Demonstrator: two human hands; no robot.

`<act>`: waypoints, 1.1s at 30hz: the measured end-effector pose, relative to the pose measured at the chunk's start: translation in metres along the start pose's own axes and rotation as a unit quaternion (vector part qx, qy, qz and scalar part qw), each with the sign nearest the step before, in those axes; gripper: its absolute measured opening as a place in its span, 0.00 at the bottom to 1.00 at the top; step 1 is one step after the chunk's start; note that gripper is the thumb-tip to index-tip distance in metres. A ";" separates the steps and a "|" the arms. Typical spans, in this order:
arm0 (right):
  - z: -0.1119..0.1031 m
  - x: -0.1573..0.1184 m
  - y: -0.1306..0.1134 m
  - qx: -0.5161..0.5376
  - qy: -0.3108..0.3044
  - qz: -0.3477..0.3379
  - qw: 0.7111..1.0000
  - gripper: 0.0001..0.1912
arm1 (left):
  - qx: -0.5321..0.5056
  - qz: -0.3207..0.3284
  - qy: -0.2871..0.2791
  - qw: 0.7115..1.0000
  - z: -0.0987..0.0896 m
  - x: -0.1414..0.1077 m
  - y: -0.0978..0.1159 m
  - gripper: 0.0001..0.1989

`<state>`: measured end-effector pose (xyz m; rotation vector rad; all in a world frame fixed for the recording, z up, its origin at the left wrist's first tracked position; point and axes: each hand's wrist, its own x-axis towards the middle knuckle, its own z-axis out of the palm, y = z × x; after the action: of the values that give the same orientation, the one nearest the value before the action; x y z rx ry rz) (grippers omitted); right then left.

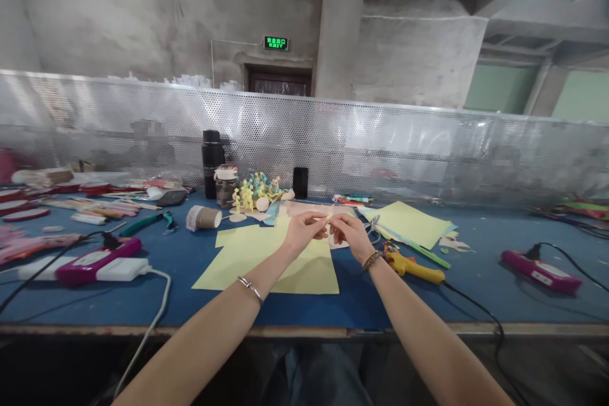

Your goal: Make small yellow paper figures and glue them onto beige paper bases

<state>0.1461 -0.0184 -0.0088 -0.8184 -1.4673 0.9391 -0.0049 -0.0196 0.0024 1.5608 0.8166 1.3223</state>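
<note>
Pinching a yellow paper strip (328,218) between left hand (301,233) and right hand (349,233).

A green exit sign (276,43) reads "安全出口 EXIT".

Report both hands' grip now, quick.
Left hand: closed, pinching a small yellow strip.
Right hand: closed, pinching the same strip.

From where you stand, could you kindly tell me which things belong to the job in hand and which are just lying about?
In use: left hand, right hand, small yellow strip, yellow paper sheets.
Lying about: black flask, paper cup, green pliers, magenta device.
</note>
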 end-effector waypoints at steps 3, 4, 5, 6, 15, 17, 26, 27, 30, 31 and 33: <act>0.000 -0.001 0.000 0.009 -0.004 -0.003 1.000 0.13 | 0.009 0.008 -0.007 1.000 0.000 0.000 -0.001 0.19; 0.000 -0.001 0.000 0.010 -0.005 -0.004 1.000 0.13 | 0.008 0.006 -0.007 1.000 0.000 0.000 -0.001 0.19; 0.000 -0.002 0.000 0.010 -0.006 -0.006 1.000 0.13 | 0.006 0.002 -0.004 1.000 0.000 0.001 0.000 0.18; 0.000 -0.001 0.000 0.009 -0.006 -0.007 1.000 0.12 | 0.002 -0.003 -0.002 1.000 0.001 0.001 0.000 0.17; 0.000 0.001 0.004 0.001 -0.018 -0.007 1.000 0.14 | -0.035 -0.023 0.022 0.999 -0.001 0.002 -0.001 0.15; -0.001 0.001 0.004 0.011 -0.015 -0.001 1.000 0.16 | -0.044 -0.023 0.029 0.998 -0.001 0.003 -0.002 0.16; -0.001 0.002 0.005 -0.012 0.010 -0.010 1.000 0.13 | -0.049 -0.031 0.012 0.998 0.000 0.001 -0.001 0.15; -0.001 0.002 0.005 -0.009 0.014 -0.010 1.000 0.13 | -0.059 -0.037 0.010 0.998 0.000 0.001 -0.001 0.15; -0.001 0.002 0.005 -0.004 0.018 -0.013 1.000 0.12 | -0.068 -0.046 0.008 0.997 0.000 0.002 -0.002 0.14; -0.001 0.002 0.005 -0.006 0.017 -0.014 1.000 0.13 | -0.064 -0.044 0.007 0.997 0.000 0.002 -0.002 0.14; -0.001 0.002 0.004 -0.009 0.018 -0.013 1.000 0.13 | -0.056 -0.038 0.007 0.998 -0.001 0.002 -0.001 0.13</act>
<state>0.1466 -0.0143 -0.0116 -0.8234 -1.4546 0.8886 -0.0052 -0.0172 0.0018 1.4206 0.7888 1.3024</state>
